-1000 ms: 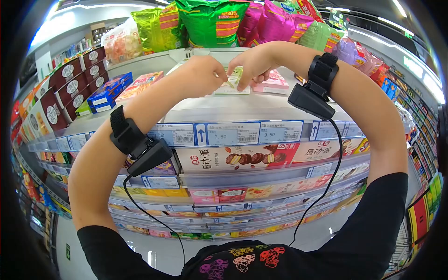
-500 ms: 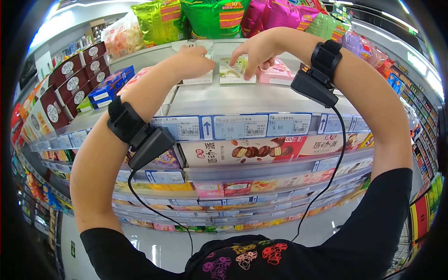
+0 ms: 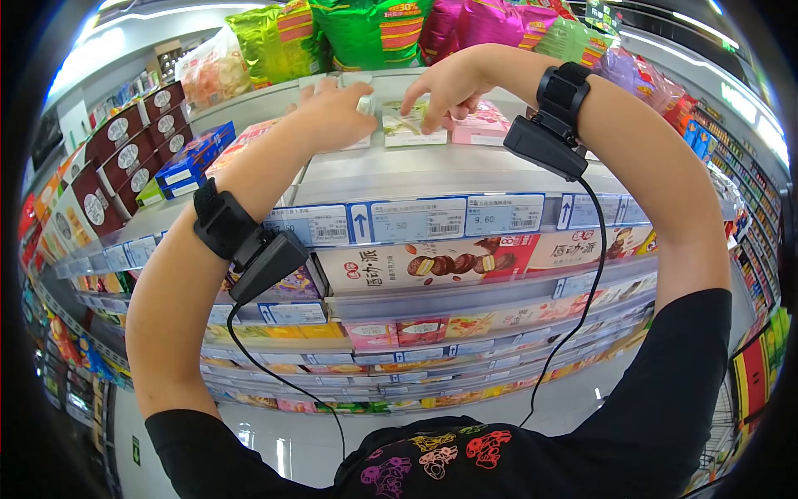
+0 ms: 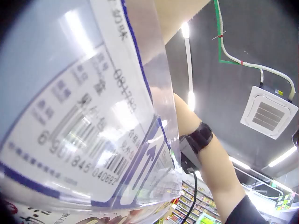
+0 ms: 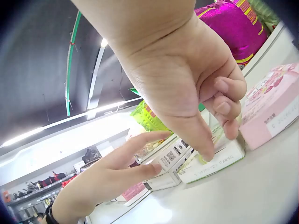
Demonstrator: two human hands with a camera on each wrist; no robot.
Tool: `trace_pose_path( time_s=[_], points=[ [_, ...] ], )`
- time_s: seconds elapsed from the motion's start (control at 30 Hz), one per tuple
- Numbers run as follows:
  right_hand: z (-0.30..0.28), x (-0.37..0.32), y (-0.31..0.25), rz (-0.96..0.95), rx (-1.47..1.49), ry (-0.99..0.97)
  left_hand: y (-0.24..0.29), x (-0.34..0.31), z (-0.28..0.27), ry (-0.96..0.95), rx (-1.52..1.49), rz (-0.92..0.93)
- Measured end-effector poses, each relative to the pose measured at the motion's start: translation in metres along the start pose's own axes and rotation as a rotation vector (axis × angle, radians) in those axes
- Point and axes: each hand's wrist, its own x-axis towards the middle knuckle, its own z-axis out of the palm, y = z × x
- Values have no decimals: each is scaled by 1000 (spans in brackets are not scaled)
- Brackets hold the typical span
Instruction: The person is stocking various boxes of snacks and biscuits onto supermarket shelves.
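In the head view my left hand (image 3: 332, 116) reaches over a white box (image 5: 166, 163) at the back of the top shelf. The right wrist view has its index finger extended and its thumb tip at the box's edge. My right hand (image 3: 457, 90) is over the white-and-green box (image 3: 413, 131), which lies flat just to the right. Its thumb tip touches that box's front top edge, its index finger reaches over the top, and its remaining fingers curl loosely. A pink box (image 3: 482, 126) lies beside the green one.
Large snack bags (image 3: 370, 33) stand behind the shelf. At the left are blue boxes (image 3: 195, 158) and stacked brown boxes (image 3: 125, 158). Price labels (image 3: 420, 218) line the shelf's front edge, above lower shelves of boxed snacks (image 3: 432, 262). Cables (image 3: 278, 378) hang from both wrist cameras.
My left hand has left the green box and moved left over the white box, its fingers spreading. The right hand and the green box stay about where they were.
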Motion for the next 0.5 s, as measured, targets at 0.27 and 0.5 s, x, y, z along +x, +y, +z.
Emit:
trace_pose_path(
  time_s=[0.27,0.5],
  points=[
    [0,-3,3,-17,64,-3,9,-7,-11,-74,7,204],
    [2,-7,7,-21,145,-16,26,-18,-22,-229,50,151]
  ],
)
